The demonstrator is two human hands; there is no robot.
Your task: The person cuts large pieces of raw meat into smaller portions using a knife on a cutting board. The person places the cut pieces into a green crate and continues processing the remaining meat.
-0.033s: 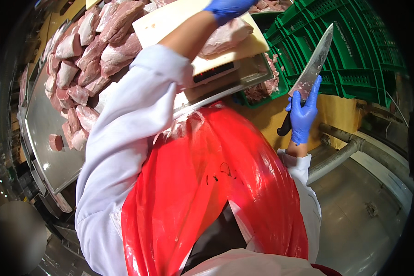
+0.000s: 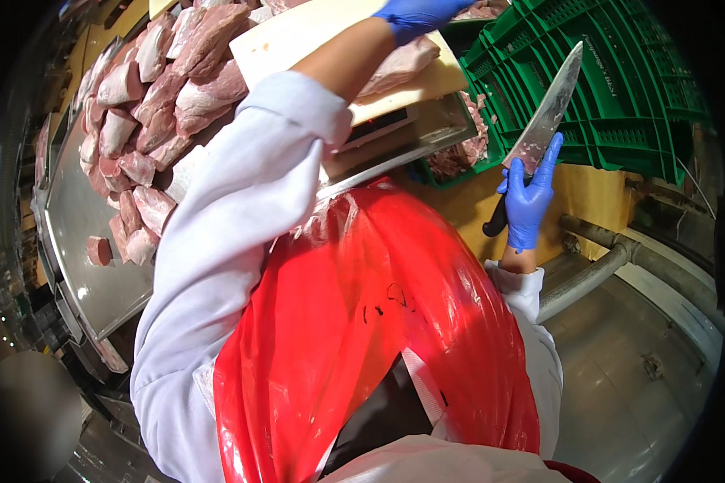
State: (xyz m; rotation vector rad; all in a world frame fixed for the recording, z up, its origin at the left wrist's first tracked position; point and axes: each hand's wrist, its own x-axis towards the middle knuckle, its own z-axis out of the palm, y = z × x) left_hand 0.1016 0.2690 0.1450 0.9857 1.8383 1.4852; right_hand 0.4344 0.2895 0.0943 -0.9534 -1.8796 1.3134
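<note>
My right hand (image 2: 530,205), blue-gloved, grips the black handle of a long knife (image 2: 546,113). Its blade points up and away, in front of the green crate. My left hand (image 2: 423,16), also blue-gloved, reaches over the far side of a white cutting board (image 2: 278,40). The picture's top edge cuts that hand off, so its fingers are hidden. Beneath the left wrist, a pale pink piece of raw meat (image 2: 404,66) lies on the board. Below the board shows a device with a dark display (image 2: 374,127), on a metal tray.
A large pile of raw meat pieces (image 2: 161,105) covers the steel table (image 2: 97,290) at left, with one small chunk (image 2: 98,250) apart. Pink trimmings (image 2: 467,153) lie in a green container beside the board. A green crate (image 2: 620,97) stands at right, above metal pipes (image 2: 588,282).
My left hand and forearm have shifted a little to the right across the board. The right hand and knife have barely moved.
</note>
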